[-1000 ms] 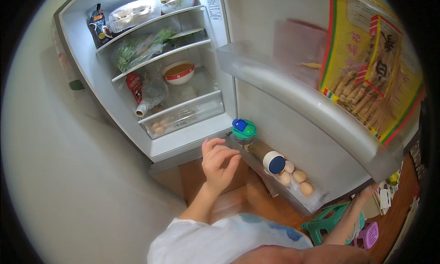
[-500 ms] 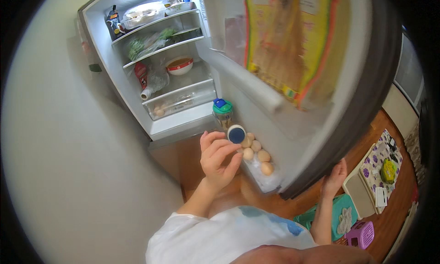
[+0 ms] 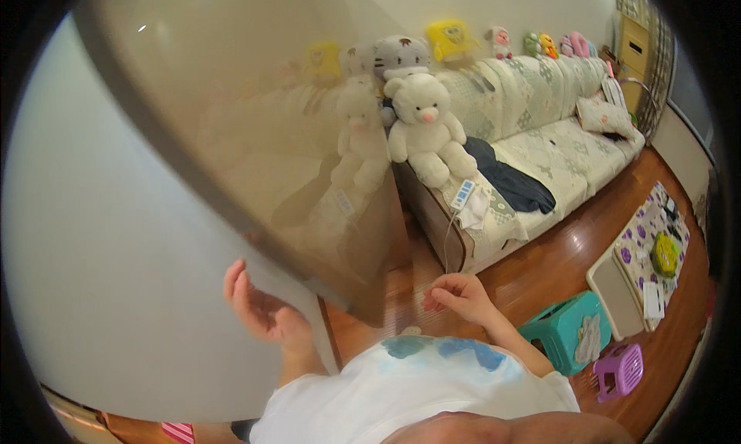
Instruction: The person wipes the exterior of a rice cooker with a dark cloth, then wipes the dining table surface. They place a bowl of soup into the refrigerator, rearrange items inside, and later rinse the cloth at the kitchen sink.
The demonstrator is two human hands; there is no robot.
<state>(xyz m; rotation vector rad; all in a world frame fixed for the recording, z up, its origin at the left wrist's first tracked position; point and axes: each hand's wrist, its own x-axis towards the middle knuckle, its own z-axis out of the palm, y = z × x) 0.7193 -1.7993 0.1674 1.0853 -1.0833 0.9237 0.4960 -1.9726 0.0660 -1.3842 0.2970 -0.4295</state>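
Note:
The refrigerator door (image 3: 255, 135) stands before me with its glossy brown outer face toward me, mirroring the sofa and plush toys; the shelves inside are out of sight. Whether it is fully closed I cannot tell. Beside the door's lower left edge, my left hand (image 3: 266, 309) is raised with its fingers loosely apart and nothing in them. My right hand (image 3: 459, 296) hovers to the right of the door's lower end, fingers loosely bent, with no object showing in it.
A sofa (image 3: 540, 155) with a white teddy bear (image 3: 428, 124), dark cloth (image 3: 513, 182) and a power strip (image 3: 461, 195) extends behind. To the right are a green stool (image 3: 559, 336), a purple stool (image 3: 620, 369) and a low flowered table (image 3: 637, 247). A wall (image 3: 139, 236) borders the left.
The refrigerator door has swung leftward from wide open, hiding the shelves and eggs. My left hand has drawn back left; my right hand has moved left, off the door's edge.

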